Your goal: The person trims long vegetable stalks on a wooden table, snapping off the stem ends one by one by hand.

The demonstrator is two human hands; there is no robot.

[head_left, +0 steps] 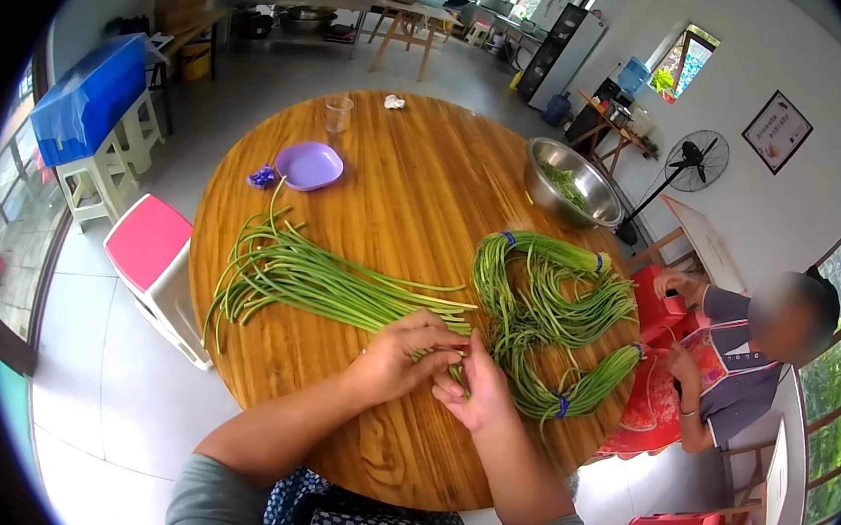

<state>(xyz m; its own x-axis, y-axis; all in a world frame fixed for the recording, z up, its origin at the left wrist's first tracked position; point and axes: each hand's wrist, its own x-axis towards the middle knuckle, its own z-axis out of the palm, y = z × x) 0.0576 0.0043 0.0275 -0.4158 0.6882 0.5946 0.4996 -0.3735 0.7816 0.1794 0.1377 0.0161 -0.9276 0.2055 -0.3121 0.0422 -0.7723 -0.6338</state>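
Observation:
My left hand and my right hand meet near the front of the round wooden table, fingertips pinched together around a short piece of green stem. Just beyond my left hand lies a loose pile of long green stems, spread toward the left. To the right of my hands rest bundles of green stems, tied with blue bands and curled round. A smaller tied bundle lies at the table's right front.
On the table stand a purple bowl, a clear cup, a crumpled white tissue and a steel basin with greens. Another person sits at the right. A pink-topped stool stands left.

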